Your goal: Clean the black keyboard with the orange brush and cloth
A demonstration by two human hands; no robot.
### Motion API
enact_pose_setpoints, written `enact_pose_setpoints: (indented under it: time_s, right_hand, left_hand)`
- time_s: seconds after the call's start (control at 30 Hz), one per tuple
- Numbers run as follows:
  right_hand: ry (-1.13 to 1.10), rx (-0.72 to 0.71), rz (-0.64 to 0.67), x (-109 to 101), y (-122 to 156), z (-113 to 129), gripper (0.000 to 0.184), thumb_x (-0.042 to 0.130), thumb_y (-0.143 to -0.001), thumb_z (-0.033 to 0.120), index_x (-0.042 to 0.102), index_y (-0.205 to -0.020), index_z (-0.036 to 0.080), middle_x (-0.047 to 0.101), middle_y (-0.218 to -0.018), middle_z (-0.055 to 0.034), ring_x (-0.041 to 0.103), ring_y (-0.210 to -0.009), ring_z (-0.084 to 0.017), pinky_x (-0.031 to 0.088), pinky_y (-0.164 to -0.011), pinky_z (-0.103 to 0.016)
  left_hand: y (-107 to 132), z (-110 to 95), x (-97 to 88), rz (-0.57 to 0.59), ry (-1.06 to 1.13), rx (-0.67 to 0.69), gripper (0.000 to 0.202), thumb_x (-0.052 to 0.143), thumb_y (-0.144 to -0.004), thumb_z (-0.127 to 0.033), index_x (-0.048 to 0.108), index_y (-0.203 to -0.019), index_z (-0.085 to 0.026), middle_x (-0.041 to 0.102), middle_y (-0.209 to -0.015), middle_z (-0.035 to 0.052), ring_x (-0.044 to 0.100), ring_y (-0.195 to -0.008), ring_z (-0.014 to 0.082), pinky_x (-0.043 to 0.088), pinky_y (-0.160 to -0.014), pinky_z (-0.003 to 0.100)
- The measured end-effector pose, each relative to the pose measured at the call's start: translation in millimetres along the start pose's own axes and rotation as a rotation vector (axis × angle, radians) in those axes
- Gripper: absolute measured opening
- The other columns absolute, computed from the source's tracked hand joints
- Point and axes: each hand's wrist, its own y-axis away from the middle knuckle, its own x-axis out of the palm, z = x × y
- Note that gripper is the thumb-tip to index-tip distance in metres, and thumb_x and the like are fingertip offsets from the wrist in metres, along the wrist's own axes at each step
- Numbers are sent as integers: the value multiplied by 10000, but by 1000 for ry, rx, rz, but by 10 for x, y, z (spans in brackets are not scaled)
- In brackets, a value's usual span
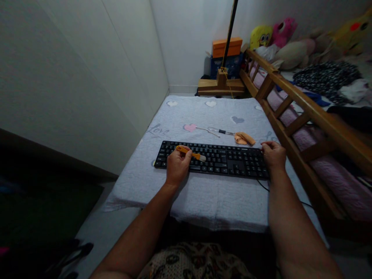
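Observation:
A black keyboard (pixel 226 159) lies across a pale quilted cloth (pixel 200 193) printed with hearts. My left hand (pixel 177 166) is closed round a small orange-handled brush (pixel 190 153), whose pale bristles rest on the keys near the keyboard's middle. My right hand (pixel 273 155) grips the keyboard's right end with its fingers curled over the edge. Just behind the keyboard lie a folded orange cloth (pixel 244 138) and a thin metal tool with a dark handle (pixel 216 131).
A white wall runs along the left. A wooden bed rail (pixel 299 100) borders the right, with soft toys (pixel 274 35) and clothes on the bed. At the far end stand a wooden base with a dark pole (pixel 222 83) and orange and blue boxes (pixel 226 52). The keyboard's cable (pixel 263 186) trails off to the right.

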Motion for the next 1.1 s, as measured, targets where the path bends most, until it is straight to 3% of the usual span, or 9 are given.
enact_pose_setpoints:
  time_s: [0.6,0.83,1.1]
  right_hand:
    - [-2,3,-22,0,-11,-55,167,641,-684,322,728,-777,212,662,-654,6,608,-656,-204,501,-732,-352]
    - [20,-11,-20,-5,-26,-51,180,620,-674,331,722,-764,213,667,-667,-2,618,-685,-213,498,-754,-354]
    - [12,-32,-35,7,-34,-88,194,621,-664,360,721,-751,218,668,-649,-3,601,-653,-205,490,-715,-349]
  left_hand:
    - [-263,243,-872,-225,-210,-60,248,690,-802,-412,726,-879,-178,738,-786,45,701,-736,198,539,-719,278]
    - [-338,317,-1107,-272,-328,-113,265,652,-802,-423,726,-877,-179,723,-725,38,686,-676,202,544,-669,282]
    - [-395,368,-1302,-382,-531,-84,303,638,-799,-462,744,-879,-189,746,-784,68,726,-774,249,552,-754,329]
